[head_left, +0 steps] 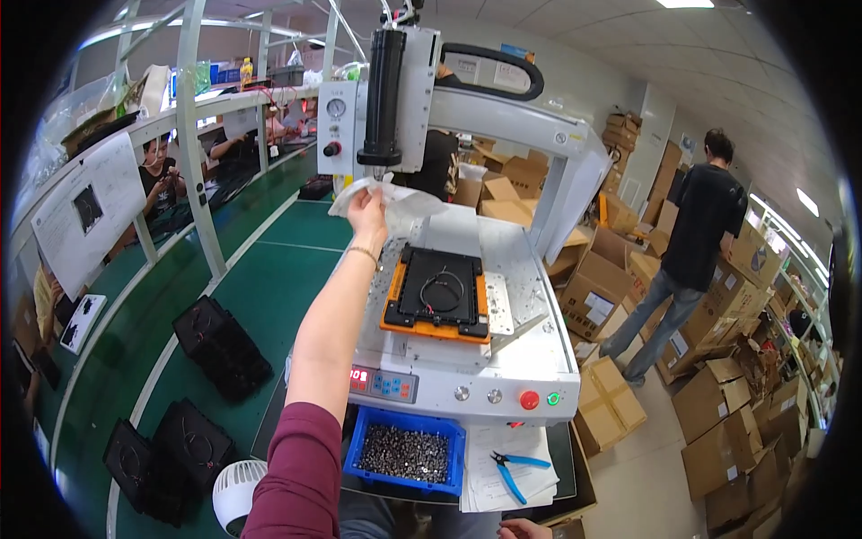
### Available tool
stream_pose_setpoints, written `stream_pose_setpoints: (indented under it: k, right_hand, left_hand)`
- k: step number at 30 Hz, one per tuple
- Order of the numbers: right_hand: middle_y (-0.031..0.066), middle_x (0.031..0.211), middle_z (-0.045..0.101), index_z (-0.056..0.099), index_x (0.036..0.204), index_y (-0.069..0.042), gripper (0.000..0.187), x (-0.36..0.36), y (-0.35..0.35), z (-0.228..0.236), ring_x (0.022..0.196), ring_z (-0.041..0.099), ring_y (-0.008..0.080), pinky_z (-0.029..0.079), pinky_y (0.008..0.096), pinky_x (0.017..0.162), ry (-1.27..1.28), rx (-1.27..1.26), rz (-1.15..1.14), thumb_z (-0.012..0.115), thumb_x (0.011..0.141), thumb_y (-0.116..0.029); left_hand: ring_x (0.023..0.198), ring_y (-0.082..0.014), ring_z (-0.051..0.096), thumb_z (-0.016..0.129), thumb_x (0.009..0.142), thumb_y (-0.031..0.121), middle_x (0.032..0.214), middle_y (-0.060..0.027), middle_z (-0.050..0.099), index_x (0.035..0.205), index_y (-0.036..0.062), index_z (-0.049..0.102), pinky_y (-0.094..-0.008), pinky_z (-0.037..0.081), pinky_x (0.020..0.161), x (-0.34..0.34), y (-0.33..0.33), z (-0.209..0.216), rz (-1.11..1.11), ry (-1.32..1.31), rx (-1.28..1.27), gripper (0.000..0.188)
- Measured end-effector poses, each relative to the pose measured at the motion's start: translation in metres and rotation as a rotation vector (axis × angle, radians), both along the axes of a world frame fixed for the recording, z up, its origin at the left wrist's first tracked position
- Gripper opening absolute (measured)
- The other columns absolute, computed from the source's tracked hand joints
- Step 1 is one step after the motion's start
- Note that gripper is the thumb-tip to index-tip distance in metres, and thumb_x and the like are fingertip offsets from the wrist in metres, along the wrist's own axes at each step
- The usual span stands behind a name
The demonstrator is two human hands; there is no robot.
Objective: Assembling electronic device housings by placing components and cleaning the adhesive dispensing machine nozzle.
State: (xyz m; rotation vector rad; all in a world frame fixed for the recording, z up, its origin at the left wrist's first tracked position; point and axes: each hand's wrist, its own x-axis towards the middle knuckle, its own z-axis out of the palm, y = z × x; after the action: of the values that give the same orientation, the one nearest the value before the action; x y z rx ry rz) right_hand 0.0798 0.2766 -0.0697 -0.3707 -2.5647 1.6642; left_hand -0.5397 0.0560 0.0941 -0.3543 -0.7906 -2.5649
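My left arm stretches up to the dispensing machine, where my left hand (368, 216) pinches a thin white tissue or wipe (409, 203) just under the nozzle below the black syringe barrel (383, 99). The wipe hangs loosely to both sides of the fingers. Below and right of this hand, a black flat casing (440, 286) with a coiled thin cable lies in an orange fixture (391, 305) on the machine bed. At the lower edge, only part of my right hand (524, 529) shows, near my lap; most of its fingers are cut off.
A blue bin (357, 467) of small metal parts sits before the machine, beside papers (480, 490) with blue-handled cutters (512, 474). More black casings (220, 346) lie on the green bench at left. A person (705, 216) stands among cardboard boxes (611, 404) at right.
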Motion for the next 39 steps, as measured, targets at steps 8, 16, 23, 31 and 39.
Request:
stream_pose_setpoints:
  k: [8,16,23,31,39]
  right_hand:
    - [0.0031,0.075,0.063,0.062,0.103,0.000,0.019,-0.001,0.000,0.008,0.061,0.055,0.0071,0.045,0.0212,0.054,-0.095,-0.055,0.014,0.059,0.090,-0.014]
    - [0.0049,0.081,0.066,0.061,0.104,0.001,0.019,-0.001,-0.003,0.010,0.064,0.056,0.0063,0.043,0.0203,0.054,-0.007,-0.139,0.026,0.057,0.091,-0.012]
    - [0.0062,0.081,0.067,0.061,0.103,0.003,0.019,0.000,0.001,0.006,0.071,0.061,0.0088,0.047,0.0214,0.062,-0.051,-0.062,0.039,0.058,0.091,-0.011]
    - [0.0052,0.075,0.064,0.062,0.097,0.003,0.018,-0.003,-0.008,0.017,0.068,0.059,0.0079,0.046,0.0221,0.061,-0.047,-0.042,0.042,0.063,0.087,-0.012]
    - [0.0056,0.078,0.065,0.062,0.099,0.001,0.020,-0.001,-0.011,0.010,0.068,0.057,0.0076,0.047,0.0228,0.060,-0.053,-0.068,0.047,0.067,0.085,-0.013]
  left_hand:
    - [0.078,-0.0135,0.060,0.061,0.082,-0.006,0.094,-0.0056,0.063,0.106,0.0014,0.054,-0.0236,0.046,0.067,0.007,0.007,0.005,0.088,-0.050,0.081,0.026]
    - [0.087,-0.0179,0.060,0.060,0.081,-0.009,0.100,-0.0058,0.061,0.103,0.0048,0.056,-0.0282,0.050,0.074,0.006,0.004,0.002,0.084,-0.124,0.084,0.026]
    - [0.083,-0.0157,0.058,0.059,0.081,-0.008,0.095,-0.0032,0.060,0.098,0.0068,0.057,-0.0293,0.048,0.072,0.021,-0.004,-0.011,-0.049,-0.197,-0.017,0.022]
    - [0.094,-0.0256,0.056,0.044,0.082,-0.009,0.099,-0.0122,0.055,0.108,0.0024,0.048,-0.0438,0.046,0.087,0.013,-0.020,-0.009,-0.422,-0.201,0.001,0.029]
    - [0.114,-0.0373,0.047,0.038,0.087,-0.001,0.121,-0.0214,0.046,0.118,-0.0070,0.039,-0.0503,0.042,0.097,0.024,-0.018,0.001,-0.530,-0.182,0.290,0.031]
